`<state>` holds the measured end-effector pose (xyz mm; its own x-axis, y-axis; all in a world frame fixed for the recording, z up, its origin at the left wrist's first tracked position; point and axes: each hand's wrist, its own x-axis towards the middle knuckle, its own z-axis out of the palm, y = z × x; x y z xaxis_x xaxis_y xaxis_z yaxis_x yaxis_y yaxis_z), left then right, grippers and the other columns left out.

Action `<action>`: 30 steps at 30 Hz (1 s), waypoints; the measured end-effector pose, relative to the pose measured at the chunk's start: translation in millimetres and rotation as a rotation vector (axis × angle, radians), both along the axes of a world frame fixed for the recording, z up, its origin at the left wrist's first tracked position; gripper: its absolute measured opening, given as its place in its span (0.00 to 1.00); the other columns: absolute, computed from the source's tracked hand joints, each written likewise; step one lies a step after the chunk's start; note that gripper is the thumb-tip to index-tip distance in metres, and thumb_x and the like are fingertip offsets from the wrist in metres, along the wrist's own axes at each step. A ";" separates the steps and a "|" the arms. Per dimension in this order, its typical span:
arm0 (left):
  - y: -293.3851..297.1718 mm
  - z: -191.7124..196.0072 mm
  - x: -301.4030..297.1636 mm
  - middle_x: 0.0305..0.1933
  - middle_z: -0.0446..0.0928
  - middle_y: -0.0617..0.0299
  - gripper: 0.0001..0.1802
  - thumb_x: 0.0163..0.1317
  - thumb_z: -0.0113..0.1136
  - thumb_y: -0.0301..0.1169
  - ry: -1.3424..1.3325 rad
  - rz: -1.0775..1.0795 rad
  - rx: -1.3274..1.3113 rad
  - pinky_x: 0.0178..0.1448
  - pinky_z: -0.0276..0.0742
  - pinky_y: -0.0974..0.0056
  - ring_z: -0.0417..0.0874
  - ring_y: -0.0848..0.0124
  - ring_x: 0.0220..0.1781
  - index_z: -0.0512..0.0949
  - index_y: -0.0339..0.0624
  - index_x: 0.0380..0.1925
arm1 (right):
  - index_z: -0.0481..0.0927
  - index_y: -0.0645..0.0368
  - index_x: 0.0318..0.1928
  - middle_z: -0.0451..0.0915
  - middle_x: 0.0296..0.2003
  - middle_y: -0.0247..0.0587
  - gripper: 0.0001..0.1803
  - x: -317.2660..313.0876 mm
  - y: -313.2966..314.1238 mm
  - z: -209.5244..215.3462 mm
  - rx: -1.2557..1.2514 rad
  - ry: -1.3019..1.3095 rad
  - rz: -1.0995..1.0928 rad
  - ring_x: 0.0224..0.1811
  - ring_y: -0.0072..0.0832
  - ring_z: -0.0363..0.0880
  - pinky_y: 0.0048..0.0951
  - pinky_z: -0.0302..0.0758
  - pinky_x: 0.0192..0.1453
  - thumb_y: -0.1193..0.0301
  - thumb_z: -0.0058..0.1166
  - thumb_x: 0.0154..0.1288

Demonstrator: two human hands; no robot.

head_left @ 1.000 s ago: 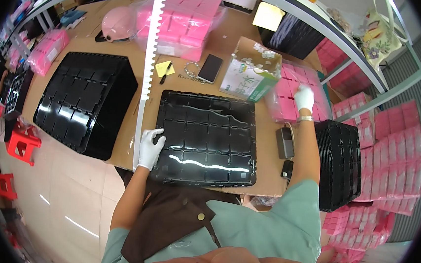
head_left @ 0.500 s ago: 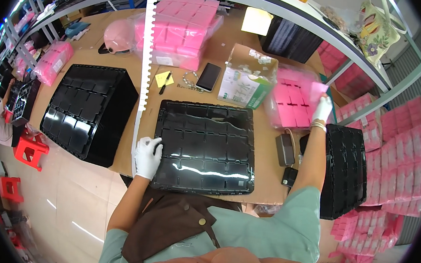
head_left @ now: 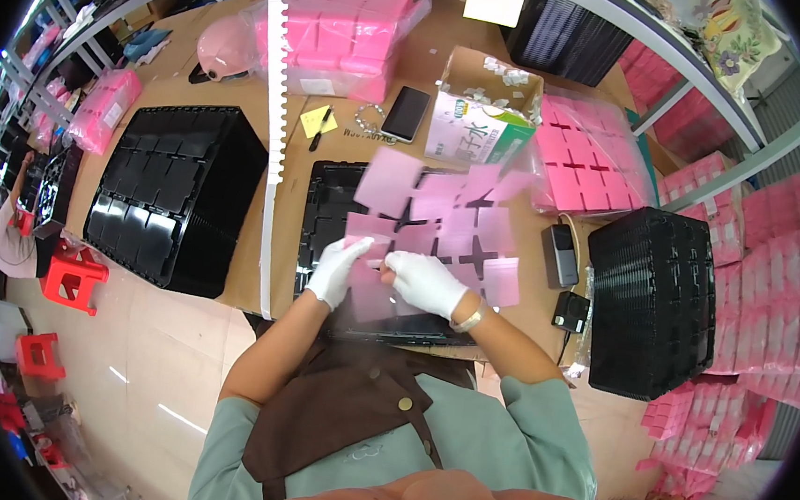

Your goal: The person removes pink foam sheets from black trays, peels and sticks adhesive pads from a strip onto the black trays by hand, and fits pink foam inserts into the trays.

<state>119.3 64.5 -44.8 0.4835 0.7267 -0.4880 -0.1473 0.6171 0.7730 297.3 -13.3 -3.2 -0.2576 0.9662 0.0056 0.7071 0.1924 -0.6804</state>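
Note:
A thin pink sheet with cross-shaped slits hangs over the black compartment tray, its far corners lifted and partly smeared by motion. My left hand, in a white glove, pinches the sheet's near-left part. Close beside it, my gloved right hand is closed on the sheet's near edge, fingertips together. Most of the tray is hidden under the sheet and my hands. To the far right lies a bagged stack of similar pink sheets.
Stacked black trays stand left and right. Behind my tray are a cardboard box, a phone, a bracelet and a pen. A white slotted post rises left of it. A power adapter sits right.
My right hand has come from the pink stack to the tray, bringing a pink sheet. My left hand has left the tray's left edge and taken hold of the sheet.

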 end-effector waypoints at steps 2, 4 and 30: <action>8.2 -7.3 -19.6 0.39 0.78 0.56 0.12 0.64 0.61 0.35 0.012 0.118 -0.033 0.37 0.82 0.56 0.85 0.57 0.40 0.76 0.38 0.42 | 0.78 0.59 0.38 0.79 0.37 0.48 0.10 3.5 -16.6 -6.3 0.194 0.018 -0.083 0.44 0.45 0.78 0.42 0.75 0.48 0.67 0.55 0.60; 16.7 -6.2 -37.7 0.39 0.78 0.55 0.11 0.65 0.59 0.34 0.076 0.071 -0.025 0.38 0.83 0.58 0.84 0.60 0.40 0.73 0.39 0.41 | 0.78 0.58 0.33 0.78 0.34 0.46 0.08 25.0 -26.9 -3.4 0.437 -0.089 -0.343 0.37 0.44 0.79 0.41 0.76 0.41 0.67 0.53 0.62; -47.3 16.7 -77.3 0.50 0.69 0.56 0.53 0.51 0.63 0.20 0.890 -0.040 0.703 0.38 0.77 0.67 0.72 0.74 0.29 0.43 0.48 0.74 | 0.81 0.64 0.32 0.81 0.24 0.38 0.05 105.4 -72.0 -40.9 -0.390 0.372 -0.700 0.27 0.21 0.77 0.25 0.73 0.35 0.76 0.54 0.56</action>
